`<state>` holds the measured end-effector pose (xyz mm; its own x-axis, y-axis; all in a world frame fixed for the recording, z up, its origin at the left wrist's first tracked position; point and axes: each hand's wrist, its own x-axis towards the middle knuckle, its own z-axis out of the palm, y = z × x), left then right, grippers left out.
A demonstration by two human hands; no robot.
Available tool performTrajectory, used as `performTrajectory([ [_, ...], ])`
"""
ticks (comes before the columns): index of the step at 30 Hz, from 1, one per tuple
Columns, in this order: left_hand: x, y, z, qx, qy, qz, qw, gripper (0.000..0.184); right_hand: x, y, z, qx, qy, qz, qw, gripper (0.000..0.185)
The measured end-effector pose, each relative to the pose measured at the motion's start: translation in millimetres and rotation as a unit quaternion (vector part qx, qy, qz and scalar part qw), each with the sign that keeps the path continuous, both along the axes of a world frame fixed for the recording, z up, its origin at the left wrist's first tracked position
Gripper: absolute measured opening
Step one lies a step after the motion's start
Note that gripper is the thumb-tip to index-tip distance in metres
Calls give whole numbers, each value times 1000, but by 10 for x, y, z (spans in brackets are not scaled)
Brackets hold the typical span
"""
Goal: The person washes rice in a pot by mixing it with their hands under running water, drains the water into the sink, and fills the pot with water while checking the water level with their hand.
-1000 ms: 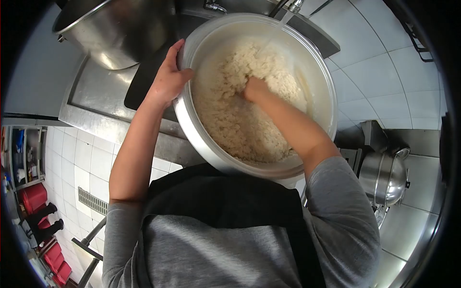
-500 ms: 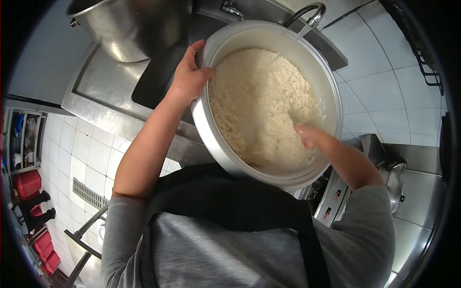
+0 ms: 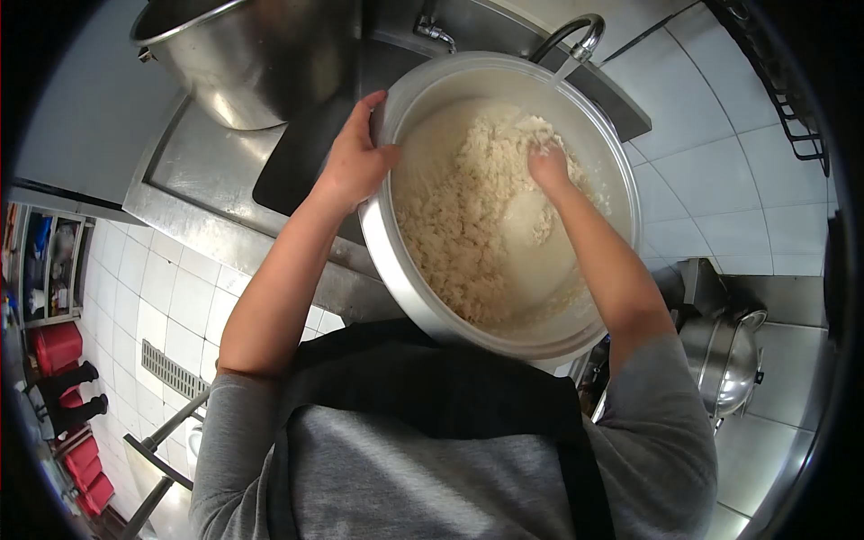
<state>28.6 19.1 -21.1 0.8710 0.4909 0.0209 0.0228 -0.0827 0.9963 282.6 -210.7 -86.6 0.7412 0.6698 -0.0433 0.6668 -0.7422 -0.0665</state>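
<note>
A large round silver pot (image 3: pixel 389 241) is tilted toward me over the sink. White rice (image 3: pixel 459 216) fills much of it, wet and clumped, with cloudy water (image 3: pixel 537 261) pooled at the lower right. My left hand (image 3: pixel 358 160) is closed around the pot's left rim, thumb on the inner side. Inside the pot, my right hand (image 3: pixel 547 166) is curled into the rice at the upper right; grains cover the fingers and the fingertips are hidden. From the curved faucet (image 3: pixel 589 40) a stream of water runs down at the pot's upper right rim.
A tall steel stockpot (image 3: pixel 243 67) stands on the metal counter (image 3: pixel 202 166) at the upper left. A second tap (image 3: pixel 436 34) is behind the pot. A lidded steel pan (image 3: pixel 724 364) lies at the right. A floor drain (image 3: pixel 171 367) and red bins (image 3: pixel 56 346) are at the left.
My right hand has moved up and away from me through the rice, pushing it toward the far side. Cloudy water now shows at the lower right. My left hand keeps its hold.
</note>
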Motion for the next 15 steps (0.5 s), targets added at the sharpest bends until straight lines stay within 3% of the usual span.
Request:
performTrajectory([
  [2,16,9,-47,9,-19,1,1000,69,367,230,-401,102,-189,55,975,46],
  [4,23,20,-60,23,-4,4,1000,69,-129,666,43,161,76,-111,978,57],
  [7,15,7,-45,15,-1,7,1000,69,-336,1154,200,-172,181,-15,968,66],
  [12,-31,-14,-6,-7,-6,-2,1000,69,-656,311,87,-190,63,274,941,68],
  [15,-15,-15,-50,-30,-30,-5,999,70,-915,-345,270,-158,143,229,950,76],
])
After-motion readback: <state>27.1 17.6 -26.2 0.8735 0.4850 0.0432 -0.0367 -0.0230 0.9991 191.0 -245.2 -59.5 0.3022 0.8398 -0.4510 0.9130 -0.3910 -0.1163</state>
